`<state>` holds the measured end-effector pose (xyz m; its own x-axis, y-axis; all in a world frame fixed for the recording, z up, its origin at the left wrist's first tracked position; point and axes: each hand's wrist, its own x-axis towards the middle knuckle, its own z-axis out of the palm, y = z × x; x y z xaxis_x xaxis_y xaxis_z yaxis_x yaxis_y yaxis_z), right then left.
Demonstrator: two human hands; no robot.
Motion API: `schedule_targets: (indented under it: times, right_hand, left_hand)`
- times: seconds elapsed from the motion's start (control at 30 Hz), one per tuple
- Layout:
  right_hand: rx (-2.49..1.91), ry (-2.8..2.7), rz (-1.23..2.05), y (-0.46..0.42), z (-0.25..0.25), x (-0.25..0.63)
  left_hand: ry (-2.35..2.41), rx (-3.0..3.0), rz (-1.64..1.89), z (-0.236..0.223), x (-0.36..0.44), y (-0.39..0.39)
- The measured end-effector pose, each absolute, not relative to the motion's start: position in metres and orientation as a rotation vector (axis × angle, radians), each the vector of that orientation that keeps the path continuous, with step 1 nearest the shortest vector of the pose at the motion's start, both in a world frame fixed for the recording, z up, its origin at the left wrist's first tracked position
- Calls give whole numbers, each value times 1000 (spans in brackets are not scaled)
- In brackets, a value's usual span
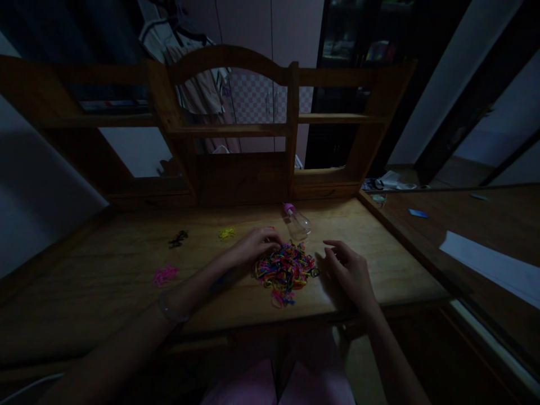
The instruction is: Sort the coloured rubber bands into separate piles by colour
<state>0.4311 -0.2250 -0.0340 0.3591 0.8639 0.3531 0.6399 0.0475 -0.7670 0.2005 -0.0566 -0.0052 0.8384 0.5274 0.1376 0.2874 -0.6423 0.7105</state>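
Note:
A heap of small multicoloured elastic bands [287, 267] lies on the wooden desk [337, 304] before me. My left hand [259, 245] reaches to the heap's upper left edge, its fingers curled together at the bands; what is between the fingertips is hidden. Right of the heap, my right hand [348, 270] hovers over the desk with thumb and fingers apart and nothing in it. Sorted by colour to the left lie yellow bands [226, 233], black bands [178, 238] and pink bands [165, 275]. Some blue bands [221, 279] show partly behind my left forearm.
Behind the heap, a clear bottle [300, 226] with a pink top lies on its side. A wooden shelf unit [242, 177] rises along the desk's back edge. To the right, a lower brown surface holds white paper [491, 264] and a blue card [417, 213]. The room is dim.

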Motion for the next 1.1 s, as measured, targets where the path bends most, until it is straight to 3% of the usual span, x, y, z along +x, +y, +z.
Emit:
schedule_targets:
  times: [0.77, 1.1]
  right_hand:
    - [-1677, -1370, 306, -224, -34, 431]
    - [-1685, -1394, 277, -224, -36, 432]
  left_hand:
    - [535, 2129, 391, 15, 193, -73]
    - [539, 2482, 530, 21, 183, -74]
